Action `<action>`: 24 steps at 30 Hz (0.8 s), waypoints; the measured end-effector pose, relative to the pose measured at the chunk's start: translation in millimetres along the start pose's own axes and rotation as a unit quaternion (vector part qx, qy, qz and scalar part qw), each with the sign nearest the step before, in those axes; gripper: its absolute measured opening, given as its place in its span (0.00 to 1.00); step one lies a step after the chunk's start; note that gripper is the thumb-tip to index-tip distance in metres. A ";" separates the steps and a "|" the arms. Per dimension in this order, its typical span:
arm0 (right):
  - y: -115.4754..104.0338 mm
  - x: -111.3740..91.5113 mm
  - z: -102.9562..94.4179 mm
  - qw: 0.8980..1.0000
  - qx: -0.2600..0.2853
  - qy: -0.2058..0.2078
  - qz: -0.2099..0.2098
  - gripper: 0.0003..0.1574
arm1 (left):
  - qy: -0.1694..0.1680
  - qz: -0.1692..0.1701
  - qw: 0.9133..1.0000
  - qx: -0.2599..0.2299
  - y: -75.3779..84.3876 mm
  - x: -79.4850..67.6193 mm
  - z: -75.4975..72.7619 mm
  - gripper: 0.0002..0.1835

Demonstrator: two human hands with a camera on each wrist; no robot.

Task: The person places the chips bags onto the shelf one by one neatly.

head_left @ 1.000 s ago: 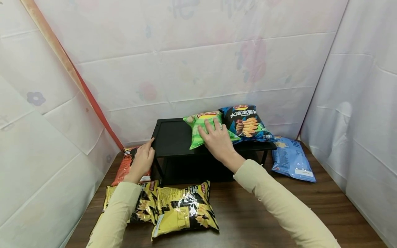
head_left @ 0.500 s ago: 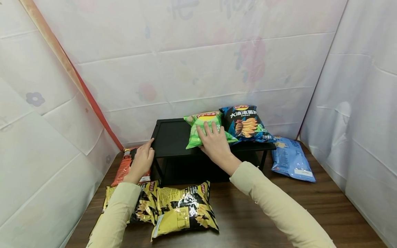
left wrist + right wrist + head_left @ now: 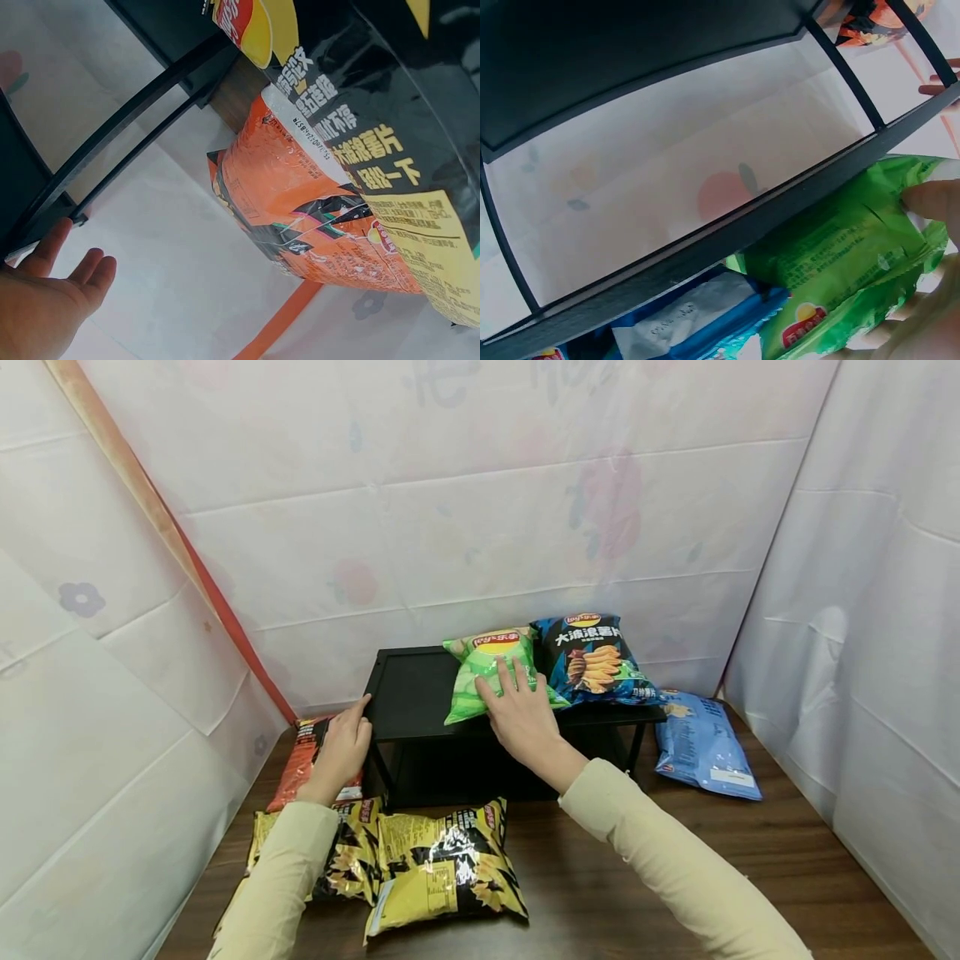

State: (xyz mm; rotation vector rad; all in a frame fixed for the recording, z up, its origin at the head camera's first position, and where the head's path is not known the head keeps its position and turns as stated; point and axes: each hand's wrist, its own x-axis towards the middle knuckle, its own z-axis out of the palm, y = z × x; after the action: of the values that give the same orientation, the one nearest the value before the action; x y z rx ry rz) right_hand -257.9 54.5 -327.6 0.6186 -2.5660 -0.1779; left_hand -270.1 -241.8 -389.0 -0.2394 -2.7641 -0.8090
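Note:
On the right half of a two-tier black rack (image 3: 408, 689), a green chip bag (image 3: 471, 689) leans beside a dark blue chip bag (image 3: 592, 656). My right hand (image 3: 525, 722) holds the green bag's lower part, fingers spread over its front. In the right wrist view, the thumb (image 3: 934, 202) presses the opposite side of the bag. My left hand (image 3: 343, 752) rests at the rack's left edge with its index finger extended. Its fingertips touch the rack frame in the left wrist view, and nothing is held there.
A red-orange chip bag (image 3: 303, 760) lies left of the rack. Yellow-and-black chip bags (image 3: 450, 872) lie in front, partly beneath my left forearm. A light blue bag (image 3: 705, 743) lies to the right. White curtains (image 3: 480, 527) surround the wooden table (image 3: 637, 877).
My right hand and the green bag's lower edge have shifted slightly left, and its fingers have slid a little lower on the front. The left hand stays at the rack's edge.

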 end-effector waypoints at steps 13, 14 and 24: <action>-2.2 -4.2 -0.1 0.998 0.042 -0.052 -0.006 0.39 | 0.006 -0.005 1.000 0.002 3.9 -6.8 -2.2 0.28; -1.8 -4.2 -0.7 0.997 0.043 -0.056 -0.006 0.39 | 0.006 -0.005 1.000 0.001 4.3 -7.3 -2.3 0.28; 5.0 -3.5 -7.5 0.994 0.095 -0.052 -0.008 0.38 | 0.011 -0.007 1.000 0.004 6.2 -11.5 -3.9 0.27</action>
State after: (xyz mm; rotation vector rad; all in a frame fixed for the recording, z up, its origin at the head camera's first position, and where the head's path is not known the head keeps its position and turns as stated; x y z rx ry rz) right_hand -253.5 60.4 -321.3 0.7185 -2.7003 0.0307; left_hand -257.0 -239.7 -385.9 -0.2079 -2.7509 -0.7981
